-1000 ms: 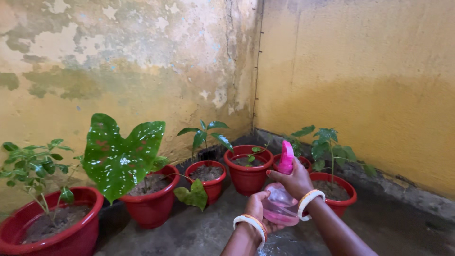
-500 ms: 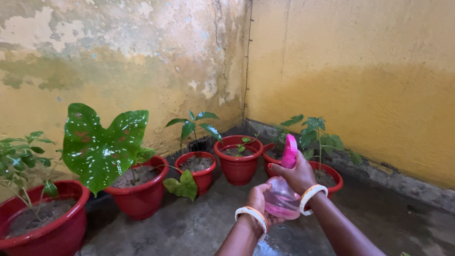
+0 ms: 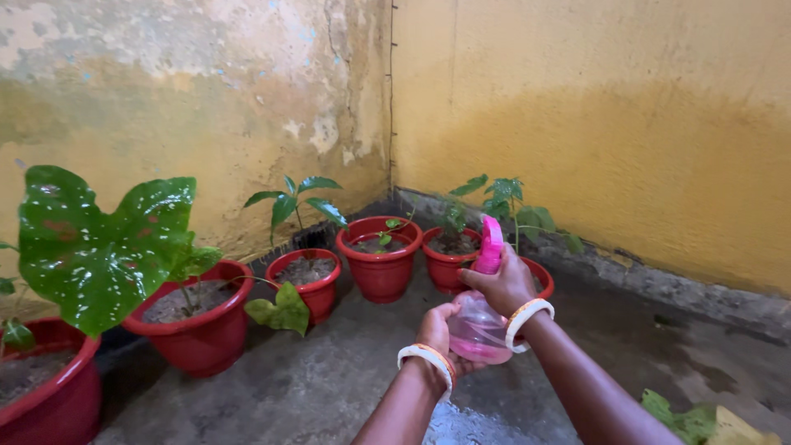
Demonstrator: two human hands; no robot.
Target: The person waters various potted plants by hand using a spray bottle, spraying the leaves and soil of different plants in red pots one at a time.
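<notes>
Your right hand grips the pink spray bottle by its trigger head; your left hand cups its base. Red potted plants stand at twelve o'clock; no mist shows yet.

Right hand gripping the neck of a pink spray bottle, left hand cupping its clear base from below, red pots of small green plants lining up beyond the grip, big spotted leaf spreading far to its left, yellow walls rising behind.
</notes>
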